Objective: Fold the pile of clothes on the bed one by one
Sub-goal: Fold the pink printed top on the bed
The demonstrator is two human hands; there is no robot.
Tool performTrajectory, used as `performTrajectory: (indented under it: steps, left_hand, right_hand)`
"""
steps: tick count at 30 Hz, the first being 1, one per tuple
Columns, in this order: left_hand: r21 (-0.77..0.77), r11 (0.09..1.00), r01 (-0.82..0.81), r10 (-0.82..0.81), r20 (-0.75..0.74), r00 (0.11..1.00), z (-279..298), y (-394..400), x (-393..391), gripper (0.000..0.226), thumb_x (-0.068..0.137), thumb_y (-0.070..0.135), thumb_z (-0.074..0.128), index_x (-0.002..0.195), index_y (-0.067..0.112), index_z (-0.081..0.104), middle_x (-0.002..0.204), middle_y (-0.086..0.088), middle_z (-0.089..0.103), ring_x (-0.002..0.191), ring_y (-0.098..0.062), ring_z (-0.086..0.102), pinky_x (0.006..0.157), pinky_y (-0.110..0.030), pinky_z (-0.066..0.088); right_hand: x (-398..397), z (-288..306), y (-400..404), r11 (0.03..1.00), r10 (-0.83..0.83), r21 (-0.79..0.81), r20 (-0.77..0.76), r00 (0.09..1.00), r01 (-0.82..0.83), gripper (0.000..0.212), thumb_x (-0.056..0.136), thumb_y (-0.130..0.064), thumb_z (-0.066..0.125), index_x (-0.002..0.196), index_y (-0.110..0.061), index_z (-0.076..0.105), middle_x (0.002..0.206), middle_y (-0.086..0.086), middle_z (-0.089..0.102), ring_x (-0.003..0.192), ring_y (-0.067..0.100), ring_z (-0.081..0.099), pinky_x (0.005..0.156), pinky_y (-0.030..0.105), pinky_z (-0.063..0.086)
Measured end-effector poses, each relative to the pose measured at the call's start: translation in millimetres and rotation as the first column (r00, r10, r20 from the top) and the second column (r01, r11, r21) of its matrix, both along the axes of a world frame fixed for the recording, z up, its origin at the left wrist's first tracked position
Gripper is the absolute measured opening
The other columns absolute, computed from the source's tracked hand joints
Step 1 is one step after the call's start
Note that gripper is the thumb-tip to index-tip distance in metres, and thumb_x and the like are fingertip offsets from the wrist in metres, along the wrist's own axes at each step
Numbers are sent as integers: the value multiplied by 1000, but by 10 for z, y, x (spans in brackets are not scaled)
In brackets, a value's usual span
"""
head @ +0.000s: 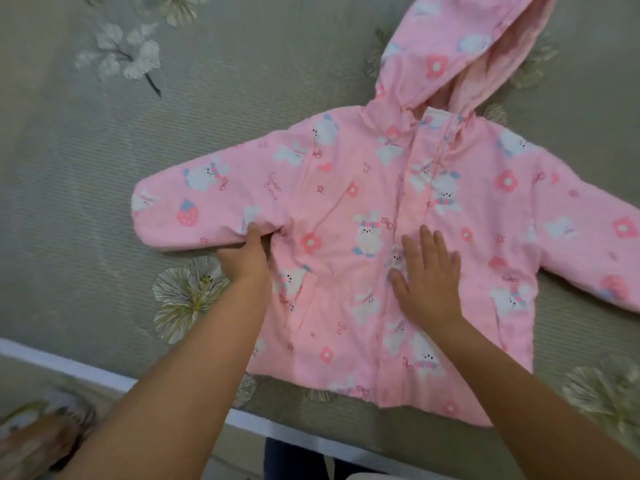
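A small pink hooded jacket (346, 202) with a bunny and flower print lies face up on the bed, both sleeves spread out to the sides and the hood pointing away from me. My left hand (247, 254) pinches the fabric at the armpit of the left-side sleeve, its fingers tucked under the fold. My right hand (427, 277) lies flat with spread fingers on the jacket's front, just right of the closure strip.
The bed is covered by a grey-green ribbed bedspread (104, 168) with embroidered flowers. Its white front edge (69, 365) runs diagonally across the lower left. Dark trousers (294, 459) show below the edge.
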State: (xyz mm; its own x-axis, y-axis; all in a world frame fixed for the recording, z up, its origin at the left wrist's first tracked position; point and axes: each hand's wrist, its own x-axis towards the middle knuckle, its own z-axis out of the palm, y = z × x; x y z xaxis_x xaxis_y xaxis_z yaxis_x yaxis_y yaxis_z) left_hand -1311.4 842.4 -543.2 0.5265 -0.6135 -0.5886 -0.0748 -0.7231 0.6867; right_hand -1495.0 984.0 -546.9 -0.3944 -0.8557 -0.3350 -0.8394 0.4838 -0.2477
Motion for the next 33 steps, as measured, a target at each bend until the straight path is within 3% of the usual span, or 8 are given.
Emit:
performTrajectory:
  steps: [4, 10, 15, 19, 22, 24, 28, 33]
  left_hand:
    - [-182, 945, -271, 203, -324, 924, 29, -247, -30, 35, 84, 7, 63, 115, 3, 48, 120, -11, 57, 96, -19, 57, 87, -31, 48]
    - [-459, 482, 747, -584, 467, 664, 390, -3, -484, 36, 78, -3, 56, 114, -6, 54, 92, -21, 63, 83, -30, 59, 72, -33, 38]
    - [177, -355, 918, -720, 575, -390, 200, 304, -959, 46, 87, 16, 49, 133, 21, 42, 140, 1, 41, 133, -18, 28, 108, -43, 16]
    - [332, -413, 848, -674, 515, -530, 44, 253, -990, 48, 91, 21, 45, 137, 23, 35, 148, 6, 29, 137, -11, 18, 110, -35, 9]
    - [354, -450, 820, -665, 480, -572, 33, 172, -947, 50, 92, 22, 45, 140, 23, 32, 150, 6, 25, 139, -10, 16, 110, -33, 8]
    - [384, -499, 777, -623, 464, -630, 82, 148, -928, 51, 92, 20, 44, 141, 22, 29, 152, 6, 21, 140, -10, 14, 110, -30, 8]
    - [270, -597, 756, -465, 652, -599, 347, 131, -783, 39, 75, -1, 58, 114, 1, 62, 124, -18, 58, 115, -33, 55, 95, -46, 42]
    - [-27, -766, 642, -330, 874, -357, 653, 165, -461, 34, 92, 6, 37, 78, 5, 68, 74, -10, 70, 73, -22, 64, 65, -31, 44]
  right_hand:
    - [-1, -123, -214, 987, 41, 149, 111, 993, -57, 54, 96, -37, 36, 146, -28, 15, 156, 1, -6, 142, 20, -6, 112, 44, -1]
    - [-423, 207, 132, 940, -268, -124, 308, 913, 318, 37, 92, -2, 47, 128, 5, 47, 140, 21, 40, 132, 31, 34, 106, 29, 23]
    - [-961, 251, 598, 201, -874, -51, 442, 203, 978, 33, 92, -19, 49, 113, 6, 54, 103, 23, 58, 95, 30, 56, 71, 32, 40]
    - [-1286, 143, 561, -283, -506, 234, 787, -352, 930, 28, 91, -22, 56, 111, -3, 53, 101, 12, 61, 74, 18, 58, 72, 30, 53]
    - [-1449, 189, 336, -491, -289, 188, 886, -363, 851, 38, 87, -9, 60, 122, -2, 47, 110, 14, 61, 83, 22, 61, 77, 34, 54]
    - [-1446, 289, 160, -371, -585, -154, 805, -102, 916, 34, 86, 0, 53, 120, 3, 50, 115, 19, 59, 93, 26, 59, 80, 27, 47]
    - [-929, 391, -95, 507, -548, -725, 145, 823, 466, 32, 67, 13, 56, 97, 8, 65, 90, 30, 62, 81, 43, 59, 69, 32, 39]
    - [-581, 288, -142, 991, 77, -97, -144, 987, -92, 53, 82, -13, 54, 131, -30, 47, 133, 3, 46, 119, 21, 42, 93, 34, 25]
